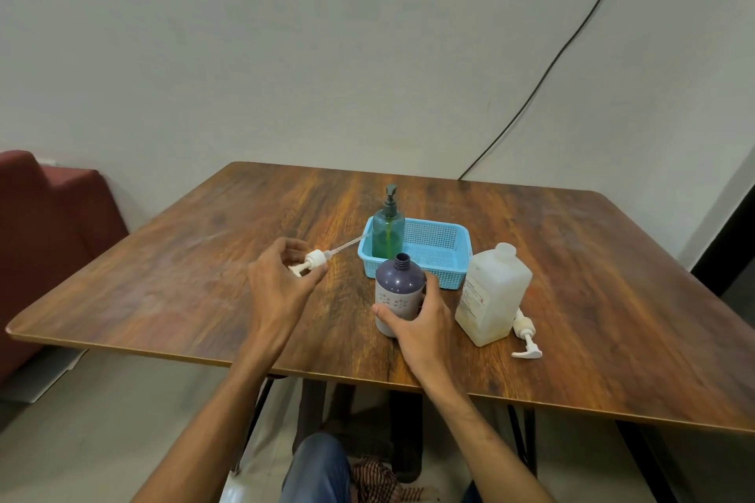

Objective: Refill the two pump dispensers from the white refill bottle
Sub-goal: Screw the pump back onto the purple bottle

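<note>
A purple dispenser bottle (398, 290) stands uncapped near the table's front; my right hand (421, 323) grips its lower body. To its left, my left hand (282, 278) holds a white pump head (312, 259) just above the table, its clear dip tube pointing toward the basket. A green pump dispenser (388, 231) with its pump on stands in the blue basket (439, 253). The white refill bottle (492, 294) stands uncapped to the right of the purple bottle. Another white pump head (526, 337) lies on the table beside it.
The wooden table (613, 298) reaches to a wall behind. A black cable (572, 37) runs down the wall at the right. A red seat (45, 225) sits off the table's left side. My knees show under the front edge.
</note>
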A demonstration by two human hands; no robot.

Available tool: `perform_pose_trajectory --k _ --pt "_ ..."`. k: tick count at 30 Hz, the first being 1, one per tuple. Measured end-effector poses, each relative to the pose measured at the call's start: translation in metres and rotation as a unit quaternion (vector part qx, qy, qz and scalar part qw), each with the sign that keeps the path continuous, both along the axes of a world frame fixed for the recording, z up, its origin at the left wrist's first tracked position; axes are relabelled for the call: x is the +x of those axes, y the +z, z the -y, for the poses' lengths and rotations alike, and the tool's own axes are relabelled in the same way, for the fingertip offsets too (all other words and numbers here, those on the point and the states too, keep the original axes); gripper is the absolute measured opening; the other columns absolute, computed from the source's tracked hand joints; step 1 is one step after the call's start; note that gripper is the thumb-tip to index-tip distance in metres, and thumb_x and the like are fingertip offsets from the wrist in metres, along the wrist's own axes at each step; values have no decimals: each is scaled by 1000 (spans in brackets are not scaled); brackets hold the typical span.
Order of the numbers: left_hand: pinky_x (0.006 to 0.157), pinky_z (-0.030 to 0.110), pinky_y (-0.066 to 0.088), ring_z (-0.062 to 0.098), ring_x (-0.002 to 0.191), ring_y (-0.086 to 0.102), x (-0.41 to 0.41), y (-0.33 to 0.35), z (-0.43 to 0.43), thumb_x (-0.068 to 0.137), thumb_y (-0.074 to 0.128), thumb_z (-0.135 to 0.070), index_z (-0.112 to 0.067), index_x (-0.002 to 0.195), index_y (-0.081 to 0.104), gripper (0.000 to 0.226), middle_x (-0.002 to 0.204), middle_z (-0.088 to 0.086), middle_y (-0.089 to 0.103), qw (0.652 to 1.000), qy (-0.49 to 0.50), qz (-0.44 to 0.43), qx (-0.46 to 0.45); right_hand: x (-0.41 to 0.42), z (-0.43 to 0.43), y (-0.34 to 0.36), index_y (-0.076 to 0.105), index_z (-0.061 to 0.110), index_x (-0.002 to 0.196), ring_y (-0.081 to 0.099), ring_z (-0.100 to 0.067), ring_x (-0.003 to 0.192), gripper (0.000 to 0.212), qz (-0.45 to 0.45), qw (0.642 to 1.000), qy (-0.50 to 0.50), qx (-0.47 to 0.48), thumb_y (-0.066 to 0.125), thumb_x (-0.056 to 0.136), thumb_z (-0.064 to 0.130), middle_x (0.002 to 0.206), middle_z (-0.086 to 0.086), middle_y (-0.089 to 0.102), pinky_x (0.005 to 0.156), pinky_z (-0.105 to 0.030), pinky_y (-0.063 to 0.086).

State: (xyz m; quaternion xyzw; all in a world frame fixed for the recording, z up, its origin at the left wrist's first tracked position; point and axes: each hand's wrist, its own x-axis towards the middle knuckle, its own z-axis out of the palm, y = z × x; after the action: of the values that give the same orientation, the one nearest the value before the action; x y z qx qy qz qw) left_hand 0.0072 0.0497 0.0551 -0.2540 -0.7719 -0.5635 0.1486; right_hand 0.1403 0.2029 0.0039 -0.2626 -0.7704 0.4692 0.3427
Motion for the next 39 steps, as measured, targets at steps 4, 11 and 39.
perform_pose_trajectory --k 4,11,39 --pt "67 26 60 9 81 69 8 21 4 76 86 -24 -15 102 72 31 94 -3 72 997 -44 -1 70 1 1 0 41 27 143 46 6 121 85 -3 1000 -6 11 87 73 36 142 15 50 80 6 35" --pt "79 36 61 20 90 70 21 50 -5 82 83 -21 -16 109 73 30 99 2 74 981 -92 3 171 0 2 -3 40 27 144 47 2 126 86 -15 1000 -8 13 87 73 37 144 15 49 87 2 38" --pt "68 47 57 30 73 65 27 94 -44 77 83 -28 -17 98 78 25 80 6 72 979 -144 -39 141 3 0 -4 40 28 144 48 18 108 85 -7 1000 -1 25 86 74 39 138 19 50 78 5 39"
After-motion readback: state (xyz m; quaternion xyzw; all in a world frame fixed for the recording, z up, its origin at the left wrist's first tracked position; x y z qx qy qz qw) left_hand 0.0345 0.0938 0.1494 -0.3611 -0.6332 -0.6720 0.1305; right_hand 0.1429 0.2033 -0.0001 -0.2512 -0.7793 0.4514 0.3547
